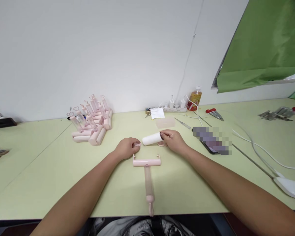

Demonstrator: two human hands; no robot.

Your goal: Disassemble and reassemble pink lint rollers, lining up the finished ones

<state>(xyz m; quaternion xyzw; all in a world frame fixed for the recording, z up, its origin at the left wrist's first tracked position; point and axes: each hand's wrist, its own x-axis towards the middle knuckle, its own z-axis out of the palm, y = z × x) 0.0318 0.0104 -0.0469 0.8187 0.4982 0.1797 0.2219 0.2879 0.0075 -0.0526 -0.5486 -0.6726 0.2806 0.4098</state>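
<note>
In my right hand [174, 141] is a white lint roll [151, 139], gripped at its right end and lying sideways over the table. A round pink cap [160, 144] lies under that end. My left hand [127, 147] pinches a small pink cap [137, 144] just left of the roll's free end. Below both hands rests a pink lint roller handle [147, 162], its open frame facing the roll and its clear grip pointing toward me. A flat pale pink cover [165, 123] lies beyond the roll.
Several pink lint rollers [93, 124] are stacked at the back left. A phone [211, 141], a thin blade tool [183, 123] and white cables [260, 149] lie to the right. A power strip [174, 109], a drink bottle [194, 98] and red-handled snips [214, 113] are at the back.
</note>
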